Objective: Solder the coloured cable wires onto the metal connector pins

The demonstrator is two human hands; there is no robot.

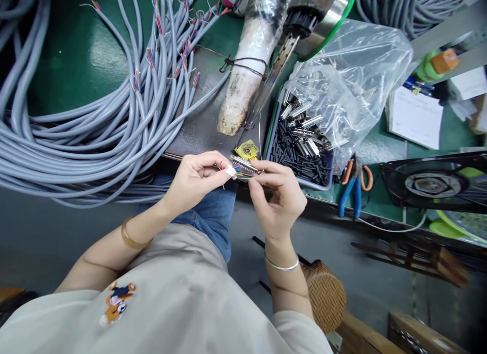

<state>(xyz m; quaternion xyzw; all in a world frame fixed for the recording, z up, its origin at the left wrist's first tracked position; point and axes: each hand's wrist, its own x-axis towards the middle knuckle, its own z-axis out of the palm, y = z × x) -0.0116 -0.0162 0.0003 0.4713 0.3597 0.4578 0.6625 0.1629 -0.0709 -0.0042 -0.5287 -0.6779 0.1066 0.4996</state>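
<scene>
My left hand (200,179) is closed in a pinch at the thin coloured wires (239,173), with a small white piece (230,171) at its fingertips; whether that is a wrap or a separate part I cannot tell. Thumb and fingers of my right hand (279,197) pinch the right end of a metal multi-pin connector (245,165). Red, blue and green wires run between the fingertips along the connector; their joints are too small to make out. Just behind the connector lies a yellow crumpled piece (247,150) at the bench edge.
Grey cables (114,115) with stripped ends cover the left. A soldering iron (281,60) hangs beside a white wrapped tube (243,85), near a green-rimmed reel (335,24). A bin (327,184) holds connectors and black sleeves under a plastic bag (357,75). Pliers (355,186) and a fan (437,184) lie right.
</scene>
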